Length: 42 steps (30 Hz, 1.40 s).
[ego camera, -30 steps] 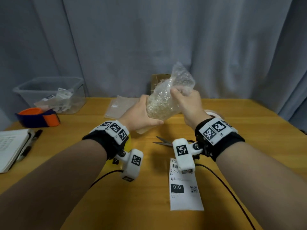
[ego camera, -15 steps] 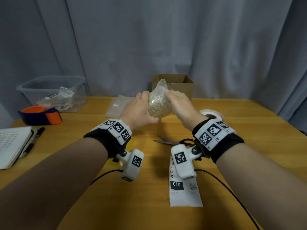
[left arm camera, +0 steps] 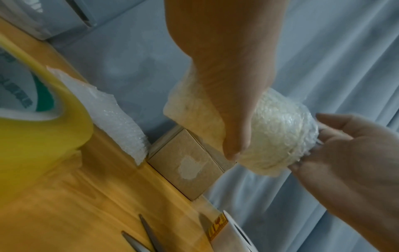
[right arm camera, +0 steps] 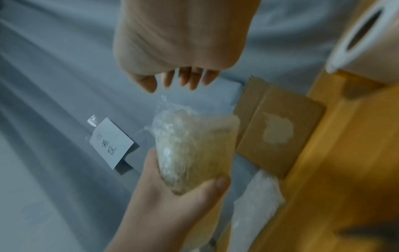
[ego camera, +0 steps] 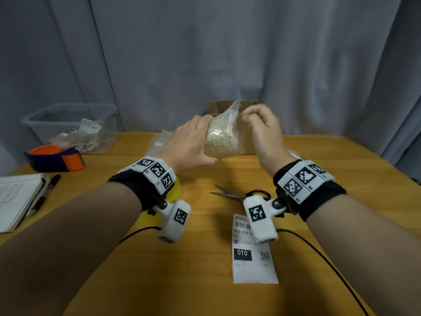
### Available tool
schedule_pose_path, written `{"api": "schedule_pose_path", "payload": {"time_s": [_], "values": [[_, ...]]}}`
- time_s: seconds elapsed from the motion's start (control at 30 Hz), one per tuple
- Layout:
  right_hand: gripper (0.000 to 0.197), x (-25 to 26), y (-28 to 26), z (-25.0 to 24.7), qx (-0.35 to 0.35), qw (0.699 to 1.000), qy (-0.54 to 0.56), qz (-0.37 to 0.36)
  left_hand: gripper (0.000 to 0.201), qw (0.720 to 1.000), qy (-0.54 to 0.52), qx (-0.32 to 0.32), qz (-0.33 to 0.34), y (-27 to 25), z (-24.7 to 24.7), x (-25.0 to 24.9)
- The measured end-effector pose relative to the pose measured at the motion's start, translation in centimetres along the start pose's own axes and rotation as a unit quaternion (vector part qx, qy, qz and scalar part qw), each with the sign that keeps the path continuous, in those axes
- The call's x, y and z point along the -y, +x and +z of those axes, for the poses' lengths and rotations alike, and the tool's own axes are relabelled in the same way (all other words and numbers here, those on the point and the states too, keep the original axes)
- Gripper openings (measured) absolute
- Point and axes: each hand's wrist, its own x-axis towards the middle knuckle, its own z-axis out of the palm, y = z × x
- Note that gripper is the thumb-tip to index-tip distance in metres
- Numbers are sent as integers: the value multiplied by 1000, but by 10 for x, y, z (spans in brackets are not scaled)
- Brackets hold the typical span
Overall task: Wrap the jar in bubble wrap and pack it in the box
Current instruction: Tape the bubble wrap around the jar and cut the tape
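My left hand grips the jar wrapped in bubble wrap from its left side, holding it in the air above the table. The same bundle fills the left wrist view, with my left thumb across its front. My right hand is at the bundle's right end, fingers curled, pinching the loose end of the wrap. The right wrist view shows that loose end just below the curled fingers. The open cardboard box stands right behind the bundle at the table's far edge.
Scissors and a shipping label lie below my right wrist. A spare bubble wrap sheet lies left of the box, and a white roll to its right. A clear bin, tape dispenser and notebook are at the left.
The loose wrap end, held high a second ago, was folded down over the jar. My right hand has since shifted right and up, and the bundle sits slightly higher in front of the box.
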Motion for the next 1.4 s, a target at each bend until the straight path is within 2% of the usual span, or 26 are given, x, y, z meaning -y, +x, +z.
{"api": "schedule_pose_path", "payload": {"time_s": [0.03,0.07,0.13,0.2,0.33,0.4,0.47,0.57,0.63,0.7,0.77,0.83,0.9,0.93,1.03,1.17,1.3,1.37,1.4], "values": [[10,2,2,-2,-13,999,-21,-36,90,1000,8,4,7,0,0,0],[16,3,4,-4,2,997,-56,-61,89,1000,17,7,14,0,0,0],[27,0,5,-4,75,986,-124,-84,89,999,30,10,19,2,0,-2],[32,-1,1,0,100,975,-173,-97,89,999,42,10,11,5,1,-5],[46,-13,-8,23,54,968,-234,-75,82,997,70,-1,-32,9,7,-18],[39,-16,-8,30,4,966,-251,-57,76,995,89,-7,-44,10,11,-26],[19,-17,-5,33,-42,977,-204,-39,74,991,125,-4,-43,11,13,-30],[17,-11,-1,32,-74,994,-30,77,78,987,160,-9,-31,12,11,-28],[13,-3,2,27,-39,989,49,135,83,984,174,-16,-24,12,12,-23],[12,4,6,21,17,987,52,153,87,983,177,-30,-24,12,11,-19],[8,2,12,14,49,991,11,128,88,988,151,-15,-35,12,9,-16],[7,-3,17,5,35,996,-69,47,87,995,77,5,-63,12,7,-12],[12,-11,18,-4,31,995,-94,-31,87,991,-30,12,-130,11,4,-9],[14,-14,15,-7,57,993,-96,-47,89,983,-83,12,-166,10,3,-6],[14,-24,9,-8,138,980,-128,-58,93,964,-174,13,-200,14,6,-3],[17,-21,12,-3,187,977,-96,-45,86,947,-262,15,-185,19,13,0],[24,-20,25,-6,262,963,-51,-23,84,945,-286,29,-156,27,15,7],[21,-22,36,-5,250,966,-56,-41,85,945,-286,19,-159,35,15,10],[19,-24,44,-5,220,971,-70,-58,86,943,-288,10,-164,41,15,12]]}}
